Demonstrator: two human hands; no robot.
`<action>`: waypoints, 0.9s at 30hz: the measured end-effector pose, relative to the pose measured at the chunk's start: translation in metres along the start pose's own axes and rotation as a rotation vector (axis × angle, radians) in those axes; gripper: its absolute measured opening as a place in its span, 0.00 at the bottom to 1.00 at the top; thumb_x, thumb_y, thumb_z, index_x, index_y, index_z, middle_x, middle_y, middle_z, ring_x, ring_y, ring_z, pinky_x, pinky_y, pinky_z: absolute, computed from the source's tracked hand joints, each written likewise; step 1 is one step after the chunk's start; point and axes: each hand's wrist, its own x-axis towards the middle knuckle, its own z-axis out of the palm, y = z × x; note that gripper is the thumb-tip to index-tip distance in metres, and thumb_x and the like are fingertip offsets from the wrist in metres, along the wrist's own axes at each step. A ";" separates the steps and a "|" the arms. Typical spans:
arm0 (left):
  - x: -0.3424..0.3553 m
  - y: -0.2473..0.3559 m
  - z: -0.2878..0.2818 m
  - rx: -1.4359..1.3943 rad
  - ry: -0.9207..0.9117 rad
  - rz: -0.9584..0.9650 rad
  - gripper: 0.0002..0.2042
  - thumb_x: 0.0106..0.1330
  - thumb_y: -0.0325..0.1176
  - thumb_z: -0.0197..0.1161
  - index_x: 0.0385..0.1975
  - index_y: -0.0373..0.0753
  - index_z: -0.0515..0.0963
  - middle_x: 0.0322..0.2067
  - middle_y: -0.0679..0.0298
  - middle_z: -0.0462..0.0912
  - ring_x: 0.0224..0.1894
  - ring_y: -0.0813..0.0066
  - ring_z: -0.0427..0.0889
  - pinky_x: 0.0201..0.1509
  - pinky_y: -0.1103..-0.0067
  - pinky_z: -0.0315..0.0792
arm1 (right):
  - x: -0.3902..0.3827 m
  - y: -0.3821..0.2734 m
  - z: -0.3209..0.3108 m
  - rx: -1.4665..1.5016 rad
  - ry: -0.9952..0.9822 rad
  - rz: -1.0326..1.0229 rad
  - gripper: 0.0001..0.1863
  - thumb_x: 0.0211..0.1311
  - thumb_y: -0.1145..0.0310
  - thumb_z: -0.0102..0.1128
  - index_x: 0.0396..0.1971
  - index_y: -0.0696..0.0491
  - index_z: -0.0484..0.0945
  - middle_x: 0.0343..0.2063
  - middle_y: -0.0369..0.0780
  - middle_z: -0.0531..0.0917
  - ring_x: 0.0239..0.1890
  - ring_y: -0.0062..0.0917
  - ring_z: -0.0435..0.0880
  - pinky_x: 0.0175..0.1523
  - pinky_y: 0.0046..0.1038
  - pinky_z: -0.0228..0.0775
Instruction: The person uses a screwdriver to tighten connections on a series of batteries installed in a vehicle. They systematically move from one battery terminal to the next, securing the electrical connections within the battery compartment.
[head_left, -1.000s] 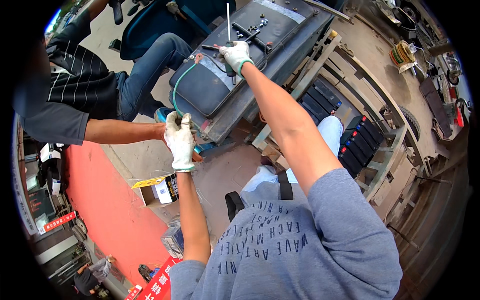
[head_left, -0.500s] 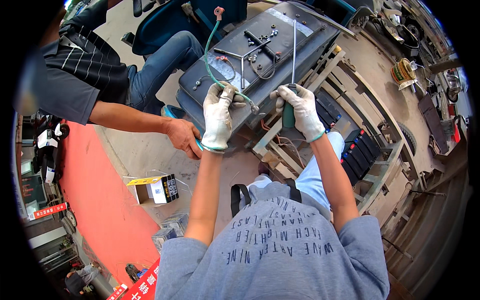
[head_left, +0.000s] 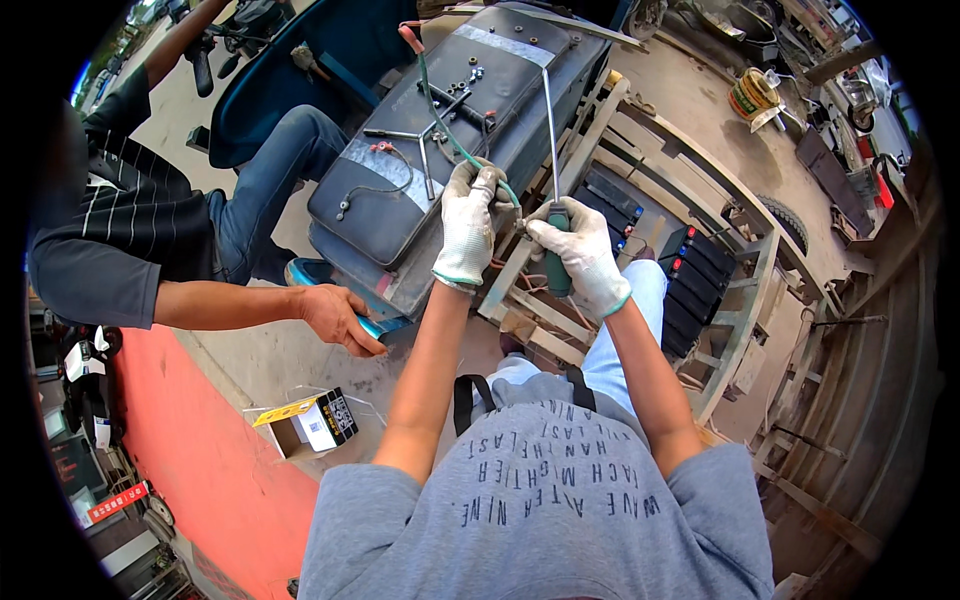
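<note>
My left hand, in a white work glove, grips a green cable near its lower end. The cable rises over the black padded seat to a reddish-sleeved tip. In my gloved right hand is a screwdriver, its green handle in my grip and its long shaft pointing up and away. The cable's small metal lug lies between my hands, close to the right fingertips; whether they touch it I cannot tell. On the seat rest a Y-shaped socket wrench, a short cable with red terminals and several nuts.
A co-worker's hand holds a blue edge at the left. Black batteries sit inside the metal frame on the right. An open yellow-and-black box lies on the ground, beside red flooring.
My hands have drawn closer together, bringing the cable's lug to the right fingers. The view has shifted, so the seat and co-worker appear further left.
</note>
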 end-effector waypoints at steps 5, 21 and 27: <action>0.018 -0.016 0.006 -0.075 0.009 -0.079 0.06 0.69 0.30 0.51 0.41 0.36 0.69 0.32 0.64 0.74 0.27 0.83 0.72 0.26 0.86 0.72 | 0.008 -0.004 0.007 0.058 -0.016 -0.006 0.09 0.51 0.75 0.62 0.32 0.60 0.74 0.21 0.36 0.77 0.20 0.17 0.76 0.27 0.20 0.72; 0.032 -0.048 0.031 0.426 0.281 0.160 0.10 0.68 0.36 0.49 0.32 0.36 0.72 0.20 0.66 0.74 0.18 0.82 0.71 0.22 0.84 0.68 | 0.011 -0.012 0.001 -0.281 0.103 -0.099 0.07 0.48 0.73 0.59 0.26 0.60 0.74 0.16 0.34 0.76 0.19 0.12 0.73 0.23 0.18 0.68; 0.037 -0.039 0.010 0.362 0.072 0.088 0.11 0.69 0.37 0.48 0.38 0.35 0.71 0.22 0.66 0.73 0.21 0.83 0.70 0.21 0.85 0.66 | 0.003 -0.015 0.008 -0.703 0.048 -0.364 0.11 0.47 0.68 0.59 0.28 0.61 0.73 0.16 0.47 0.77 0.19 0.29 0.78 0.29 0.29 0.71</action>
